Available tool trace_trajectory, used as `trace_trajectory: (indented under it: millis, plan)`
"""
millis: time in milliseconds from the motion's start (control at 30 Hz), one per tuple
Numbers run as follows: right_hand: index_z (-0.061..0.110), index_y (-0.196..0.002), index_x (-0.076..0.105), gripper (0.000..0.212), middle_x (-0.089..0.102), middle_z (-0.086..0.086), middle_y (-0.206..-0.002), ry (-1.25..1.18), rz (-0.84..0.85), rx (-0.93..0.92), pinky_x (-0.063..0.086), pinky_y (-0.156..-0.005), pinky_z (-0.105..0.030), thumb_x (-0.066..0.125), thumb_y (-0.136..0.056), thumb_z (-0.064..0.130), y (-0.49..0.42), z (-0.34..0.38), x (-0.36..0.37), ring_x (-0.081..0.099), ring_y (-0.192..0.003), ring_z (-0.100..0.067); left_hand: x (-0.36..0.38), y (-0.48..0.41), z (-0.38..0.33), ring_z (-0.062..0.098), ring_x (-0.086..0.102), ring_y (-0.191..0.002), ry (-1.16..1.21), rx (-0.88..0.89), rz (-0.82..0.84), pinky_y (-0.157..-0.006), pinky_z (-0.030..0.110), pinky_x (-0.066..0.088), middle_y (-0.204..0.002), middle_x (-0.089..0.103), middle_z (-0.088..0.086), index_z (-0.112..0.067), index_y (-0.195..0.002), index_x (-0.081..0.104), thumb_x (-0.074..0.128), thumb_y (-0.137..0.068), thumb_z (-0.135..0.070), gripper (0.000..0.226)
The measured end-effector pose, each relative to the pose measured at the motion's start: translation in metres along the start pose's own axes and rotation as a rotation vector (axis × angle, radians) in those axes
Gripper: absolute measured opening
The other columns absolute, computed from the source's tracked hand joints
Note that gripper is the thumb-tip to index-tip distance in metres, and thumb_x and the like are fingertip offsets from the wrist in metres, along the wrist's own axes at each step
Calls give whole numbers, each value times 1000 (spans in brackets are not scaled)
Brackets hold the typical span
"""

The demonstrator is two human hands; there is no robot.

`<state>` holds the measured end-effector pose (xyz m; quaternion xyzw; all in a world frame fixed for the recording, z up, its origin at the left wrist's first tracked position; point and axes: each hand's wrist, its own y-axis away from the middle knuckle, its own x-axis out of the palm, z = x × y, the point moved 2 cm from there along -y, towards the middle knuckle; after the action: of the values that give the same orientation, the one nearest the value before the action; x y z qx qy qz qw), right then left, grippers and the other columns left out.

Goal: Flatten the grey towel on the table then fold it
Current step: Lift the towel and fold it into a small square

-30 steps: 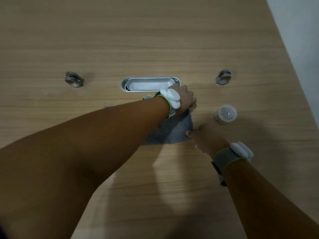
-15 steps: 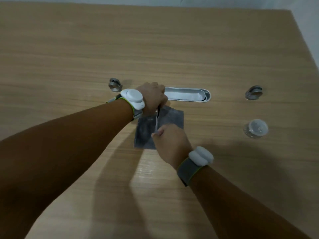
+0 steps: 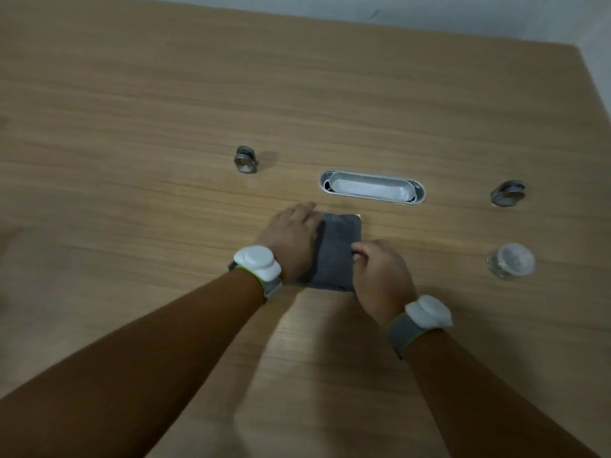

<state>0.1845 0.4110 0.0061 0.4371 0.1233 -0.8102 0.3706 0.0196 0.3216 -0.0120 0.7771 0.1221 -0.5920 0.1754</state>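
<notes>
The grey towel [image 3: 335,249] lies on the wooden counter [image 3: 132,127] as a small folded rectangle, just in front of the oval metal slot [image 3: 372,187]. The left hand [image 3: 291,238] rests flat on the towel's left edge, palm down, fingers spread out — its grip holds nothing. The right hand [image 3: 380,276] sits on the right edge with fingers curled; I cannot tell if this grip pinches the cloth. A small clear jar [image 3: 510,261] stands well to the right of the slot.

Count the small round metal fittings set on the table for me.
2. One metal fitting sits left of the oval cable slot, beyond the left hand; the other metal fitting sits right of the slot, beyond the clear jar. The arms may hide others.
</notes>
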Motion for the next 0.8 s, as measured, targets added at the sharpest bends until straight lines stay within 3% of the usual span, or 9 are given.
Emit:
trace_trajectory:
  millis: [100, 167, 233, 300, 500, 800]
  plan:
    - [5, -143, 54, 44, 51, -15, -148, 139, -3, -154, 38, -111, -38, 53, -100, 14, -7, -10, 4, 46, -136, -32, 36, 16, -12, 28, 17, -153, 39, -5, -53, -123, 42, 11, -166, 20, 10, -10, -156, 30, 37, -105, -34, 56]
    - [4, -154, 36, 57, 28, -17, -164, 280, 107, -241, 22, -123, -46, 51, -103, 24, -14, -13, 20, 24, -152, -33, 59, 23, -9, 24, 5, -155, 19, -84, -20, -124, 44, 5, -169, 9, 6, -13, -159, 19, 26, -106, -43, 61]
    - [8, -161, 18, 65, 5, -11, -171, 400, 228, -257, 7, -127, -48, 41, -107, 37, -14, -16, 45, 3, -157, -28, 75, 32, -1, 22, 2, -156, 0, -132, -21, -125, 47, 2, -169, 6, 5, -14, -160, 15, 20, -105, -47, 64]
    - [10, -162, 8, 66, -5, -8, -171, 476, 285, -237, -4, -126, -45, 31, -109, 42, -12, -20, 62, -7, -157, -25, 80, 34, 0, 23, 4, -156, -16, -119, -42, -124, 48, 1, -169, 9, 6, -13, -160, 17, 16, -104, -49, 66]
    - [5, -161, 10, 67, 2, -16, -170, 438, 209, -239, -6, -124, -41, 33, -108, 39, 15, 0, 100, -1, -157, -31, 79, 64, 28, 20, 2, -155, -33, -71, -33, -124, 45, -3, -168, 8, 4, -15, -160, 14, 14, -104, -51, 67]
    - [5, -161, 7, 72, -3, -19, -169, 382, 288, -291, -4, -125, -44, 31, -107, 45, 70, 91, 173, -4, -157, -32, 66, 160, 126, 18, 0, -155, -95, -71, -10, -125, 45, 1, -168, 6, 2, -16, -160, 16, 16, -105, -51, 65]
